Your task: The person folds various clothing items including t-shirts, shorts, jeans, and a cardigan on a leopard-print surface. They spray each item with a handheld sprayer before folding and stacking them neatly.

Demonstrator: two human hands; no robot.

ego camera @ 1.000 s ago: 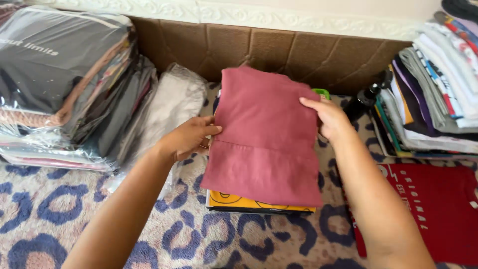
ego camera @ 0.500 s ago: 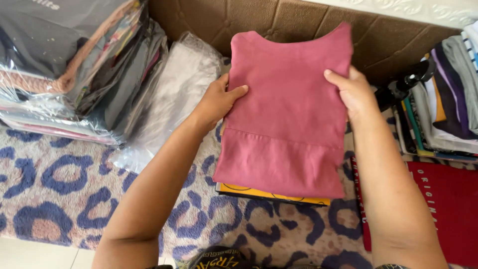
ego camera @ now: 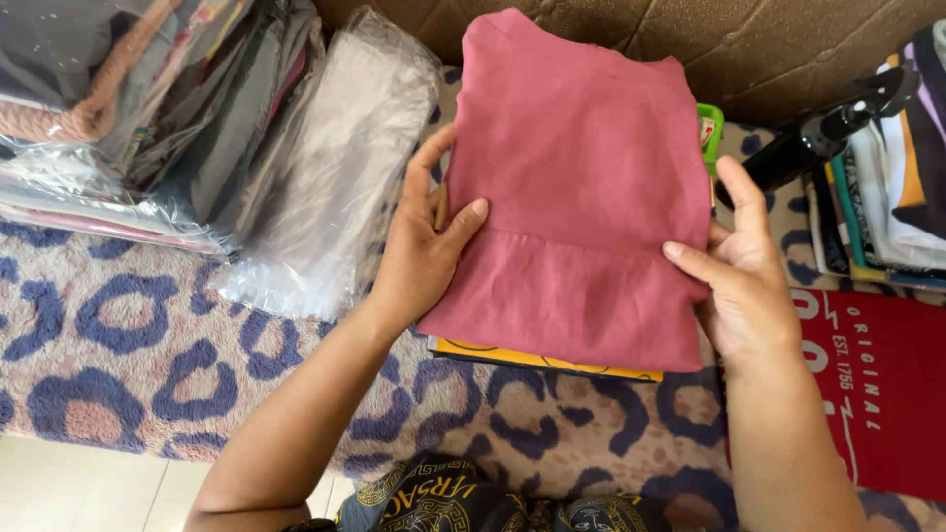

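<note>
Left hand: the left hand (ego camera: 424, 246) grips the left edge of a folded pink garment (ego camera: 581, 187), thumb pressed on top of the cloth, fingers tucked under and behind the edge.
Right hand: the right hand (ego camera: 744, 276) grasps the right edge of the same garment, thumb lying across the top near the lower right corner, index finger pointing up along the side.
Arm pose: both forearms rise from the bottom of the view and angle inward, palms facing each other with the garment between them.
Garment axis: folded to a tall rectangle, its long axis runs away from the person, tilted slightly left; a horizontal fold line crosses its lower part.
Garment place: held in the middle of the view, over a yellow folded garment (ego camera: 542, 357) whose edge shows just below it.
Surface: a leopard-print blanket (ego camera: 128, 355) in blue and tan.
Left side: a clear plastic bag (ego camera: 335, 167), then bagged clothes stacked (ego camera: 118, 108) beyond.
Right side: a stack of folded clothes (ego camera: 902, 167), a red printed cloth (ego camera: 877, 384), a black bottle (ego camera: 818, 138).
</note>
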